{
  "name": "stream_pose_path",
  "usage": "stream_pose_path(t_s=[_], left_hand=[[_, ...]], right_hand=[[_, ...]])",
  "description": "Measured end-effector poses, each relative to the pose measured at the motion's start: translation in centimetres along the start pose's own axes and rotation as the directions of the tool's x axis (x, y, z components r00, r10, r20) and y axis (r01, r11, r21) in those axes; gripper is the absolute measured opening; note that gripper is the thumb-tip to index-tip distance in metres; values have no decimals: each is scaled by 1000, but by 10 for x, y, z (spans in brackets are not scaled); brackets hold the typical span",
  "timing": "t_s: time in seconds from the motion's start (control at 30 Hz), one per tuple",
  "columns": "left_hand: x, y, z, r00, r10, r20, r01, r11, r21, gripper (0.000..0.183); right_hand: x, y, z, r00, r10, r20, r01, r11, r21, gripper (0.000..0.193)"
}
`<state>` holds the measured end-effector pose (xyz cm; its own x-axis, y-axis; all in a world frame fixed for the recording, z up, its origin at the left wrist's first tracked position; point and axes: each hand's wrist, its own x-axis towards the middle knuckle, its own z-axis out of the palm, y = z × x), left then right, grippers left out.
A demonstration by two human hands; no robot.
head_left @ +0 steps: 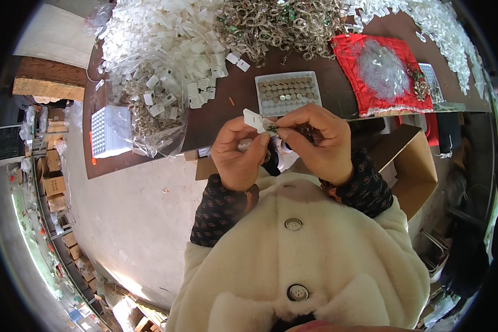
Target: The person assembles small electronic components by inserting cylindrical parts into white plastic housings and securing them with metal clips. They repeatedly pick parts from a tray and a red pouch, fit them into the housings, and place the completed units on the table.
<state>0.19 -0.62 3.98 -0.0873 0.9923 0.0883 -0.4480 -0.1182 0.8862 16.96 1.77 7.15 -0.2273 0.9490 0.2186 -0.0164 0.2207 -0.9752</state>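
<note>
In front of my chest, over the table's near edge, my left hand point(238, 152) pinches a small white plastic jewelry card point(253, 119) between thumb and fingers. Close against it, my right hand point(320, 141) has its thumb and fingertips closed on a small bracelet point(272, 128) with a dark green part. The bracelet touches the card; much of it is hidden by my fingers. Just beyond my hands lies a clear tray point(314, 79) with rows of round, coin-like discs, some tan and some pale.
Beyond lie a heap of white cards point(166, 33) and a heap of metallic bracelets point(282, 27). A clear bag point(155, 110) and white dimpled trays point(109, 131) sit left. Right, a red quilted cloth point(346, 52) bears clear, thread-like plastic. A cardboard box point(418, 171) stands below.
</note>
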Motion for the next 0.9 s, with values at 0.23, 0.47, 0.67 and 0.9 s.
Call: stream_pose_path(t_s=[0.23, 0.47, 0.67, 0.9], left_hand=[[0, -2, -2, 999, 18, 46, -17, 1000, -14, 26], [0, -12, -6, 994, 103, 37, -101, 994, -47, 23], [0, -20, -1, 982, 180, -63, -179, 983, 32, 24], [-6, -29, 8, 954, 279, -107, -253, 946, 204, 23]], right_hand=[[2, 3, -3, 996, -77, 33, 77, 997, -18, 15], [1, 9, 1, 991, 95, 98, -119, 952, 280, 17], [0, 11, 6, 996, 32, 82, -44, 987, 154, 20], [-1, 17, 17, 991, 127, -47, -112, 964, 242, 12]])
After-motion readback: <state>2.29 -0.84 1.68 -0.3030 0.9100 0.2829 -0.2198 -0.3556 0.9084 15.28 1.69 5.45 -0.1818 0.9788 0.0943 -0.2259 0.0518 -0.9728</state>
